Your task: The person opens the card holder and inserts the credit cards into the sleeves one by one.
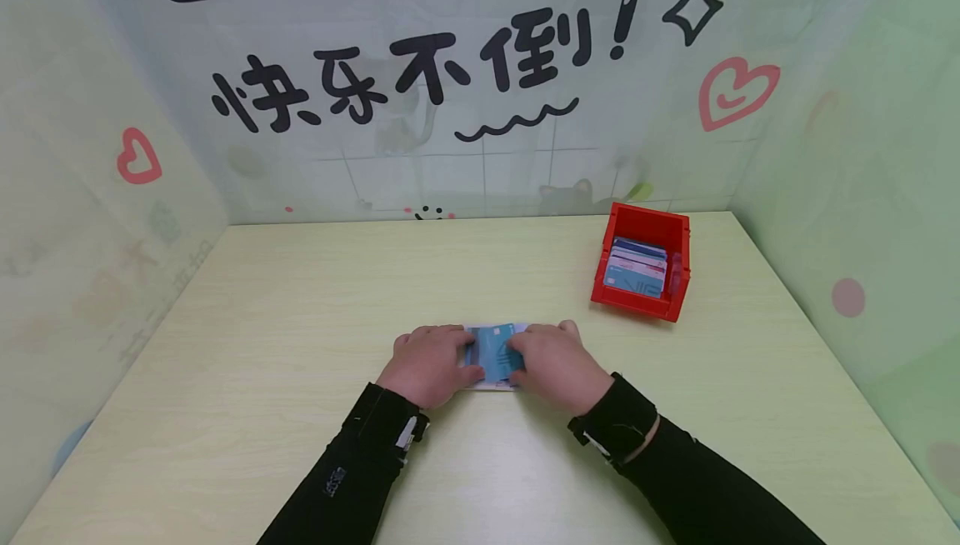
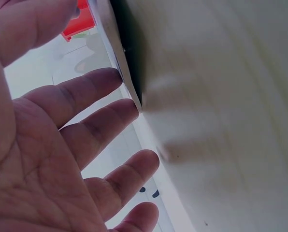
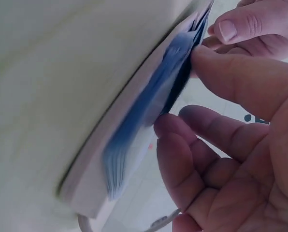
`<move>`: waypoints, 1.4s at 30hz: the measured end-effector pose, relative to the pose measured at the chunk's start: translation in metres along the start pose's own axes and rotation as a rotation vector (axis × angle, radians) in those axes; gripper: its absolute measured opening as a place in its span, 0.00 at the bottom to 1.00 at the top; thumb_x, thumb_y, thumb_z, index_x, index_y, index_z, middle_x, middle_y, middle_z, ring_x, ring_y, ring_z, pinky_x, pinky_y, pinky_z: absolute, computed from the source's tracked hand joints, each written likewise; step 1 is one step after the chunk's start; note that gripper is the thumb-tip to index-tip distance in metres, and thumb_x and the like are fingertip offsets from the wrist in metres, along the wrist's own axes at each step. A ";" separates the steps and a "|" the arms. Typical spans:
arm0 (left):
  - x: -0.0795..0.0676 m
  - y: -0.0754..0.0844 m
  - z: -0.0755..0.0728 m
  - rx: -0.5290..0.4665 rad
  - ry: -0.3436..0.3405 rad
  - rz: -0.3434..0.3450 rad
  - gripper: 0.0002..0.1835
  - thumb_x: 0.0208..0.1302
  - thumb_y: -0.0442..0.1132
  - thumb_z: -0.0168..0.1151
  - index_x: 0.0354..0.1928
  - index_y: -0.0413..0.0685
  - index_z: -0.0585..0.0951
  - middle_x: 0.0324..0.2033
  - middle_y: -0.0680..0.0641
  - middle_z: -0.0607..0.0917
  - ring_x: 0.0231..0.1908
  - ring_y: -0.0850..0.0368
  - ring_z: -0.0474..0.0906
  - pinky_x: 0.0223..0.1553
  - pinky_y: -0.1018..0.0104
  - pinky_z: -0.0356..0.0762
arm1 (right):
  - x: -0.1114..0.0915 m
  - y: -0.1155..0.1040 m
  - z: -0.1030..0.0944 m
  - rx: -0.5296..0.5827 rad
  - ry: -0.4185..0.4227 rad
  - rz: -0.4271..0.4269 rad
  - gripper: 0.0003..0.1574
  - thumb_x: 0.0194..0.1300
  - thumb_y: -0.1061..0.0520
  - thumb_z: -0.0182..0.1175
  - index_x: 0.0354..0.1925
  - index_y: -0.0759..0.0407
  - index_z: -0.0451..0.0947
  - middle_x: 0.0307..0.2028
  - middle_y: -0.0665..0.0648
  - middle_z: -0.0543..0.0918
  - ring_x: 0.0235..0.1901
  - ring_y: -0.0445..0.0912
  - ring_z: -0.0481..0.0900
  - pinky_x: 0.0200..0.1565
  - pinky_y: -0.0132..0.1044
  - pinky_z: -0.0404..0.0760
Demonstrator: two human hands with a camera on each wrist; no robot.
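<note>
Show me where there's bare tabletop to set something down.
Bare table: between the left hand and left wall; also right of the right hand, in front of the red bin. Crowded: the middle, where both hands hold blue card-like items, and the back right, under the bin.

Left hand [image 1: 429, 364] and right hand [image 1: 558, 366] hold a blue card [image 1: 495, 353] (perhaps several), a red bin [image 1: 632, 301] beyond.
</note>
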State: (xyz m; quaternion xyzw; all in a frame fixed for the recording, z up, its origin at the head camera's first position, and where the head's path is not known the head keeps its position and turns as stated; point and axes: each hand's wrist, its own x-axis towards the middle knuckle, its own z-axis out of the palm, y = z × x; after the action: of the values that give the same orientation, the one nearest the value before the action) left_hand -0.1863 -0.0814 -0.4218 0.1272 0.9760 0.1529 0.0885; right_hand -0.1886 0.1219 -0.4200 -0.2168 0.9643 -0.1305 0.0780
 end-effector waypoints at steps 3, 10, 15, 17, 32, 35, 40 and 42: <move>0.000 0.000 0.000 -0.002 0.001 0.004 0.31 0.68 0.58 0.70 0.69 0.54 0.81 0.69 0.48 0.81 0.70 0.37 0.73 0.67 0.34 0.66 | 0.000 -0.001 0.001 0.039 0.004 -0.001 0.25 0.63 0.50 0.77 0.55 0.58 0.86 0.43 0.52 0.89 0.45 0.49 0.82 0.48 0.48 0.64; 0.001 -0.001 0.000 -0.007 -0.001 0.006 0.31 0.68 0.57 0.70 0.68 0.53 0.81 0.69 0.48 0.82 0.69 0.38 0.74 0.66 0.35 0.66 | 0.000 -0.004 0.001 0.105 -0.004 -0.006 0.25 0.65 0.52 0.75 0.58 0.59 0.85 0.49 0.53 0.90 0.50 0.50 0.83 0.50 0.50 0.64; 0.001 -0.001 0.000 -0.011 -0.005 0.005 0.32 0.68 0.57 0.70 0.69 0.53 0.80 0.68 0.47 0.82 0.68 0.39 0.75 0.65 0.36 0.66 | -0.001 -0.006 0.003 0.132 -0.010 -0.041 0.27 0.65 0.53 0.75 0.60 0.59 0.85 0.54 0.55 0.90 0.55 0.52 0.83 0.56 0.54 0.66; 0.000 -0.001 -0.001 -0.010 -0.004 0.005 0.32 0.68 0.57 0.70 0.69 0.52 0.80 0.67 0.46 0.83 0.67 0.39 0.76 0.65 0.36 0.67 | -0.002 -0.006 0.004 0.124 -0.010 -0.066 0.26 0.65 0.54 0.75 0.59 0.59 0.85 0.54 0.55 0.90 0.56 0.52 0.84 0.58 0.56 0.66; -0.001 0.001 -0.002 -0.008 0.003 0.003 0.31 0.68 0.57 0.71 0.69 0.54 0.80 0.65 0.46 0.85 0.65 0.39 0.78 0.63 0.37 0.68 | -0.007 -0.008 0.006 0.050 -0.074 -0.156 0.33 0.66 0.48 0.74 0.66 0.56 0.80 0.62 0.54 0.86 0.57 0.54 0.78 0.57 0.54 0.65; -0.001 0.001 -0.002 -0.012 -0.001 0.000 0.31 0.68 0.57 0.71 0.70 0.54 0.80 0.66 0.46 0.84 0.66 0.39 0.77 0.64 0.37 0.67 | -0.008 -0.007 0.003 0.048 -0.060 -0.116 0.34 0.67 0.47 0.73 0.67 0.57 0.79 0.61 0.54 0.86 0.57 0.55 0.77 0.59 0.56 0.64; -0.002 0.001 -0.003 -0.010 -0.005 -0.006 0.32 0.68 0.56 0.70 0.70 0.54 0.80 0.68 0.46 0.82 0.67 0.39 0.76 0.65 0.36 0.66 | -0.009 -0.006 0.000 0.045 -0.030 -0.058 0.30 0.67 0.48 0.73 0.64 0.57 0.81 0.56 0.54 0.87 0.54 0.55 0.77 0.60 0.57 0.63; -0.002 0.001 -0.003 -0.006 -0.004 -0.005 0.32 0.68 0.56 0.70 0.71 0.54 0.79 0.68 0.46 0.82 0.66 0.39 0.77 0.64 0.37 0.67 | -0.009 -0.007 0.000 0.044 -0.040 -0.074 0.29 0.67 0.48 0.74 0.62 0.57 0.82 0.55 0.53 0.88 0.53 0.54 0.77 0.59 0.56 0.63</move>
State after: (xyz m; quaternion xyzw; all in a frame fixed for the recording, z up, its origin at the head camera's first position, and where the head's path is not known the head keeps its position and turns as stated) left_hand -0.1844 -0.0815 -0.4186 0.1250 0.9756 0.1555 0.0913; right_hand -0.1779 0.1198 -0.4173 -0.2530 0.9508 -0.1503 0.0970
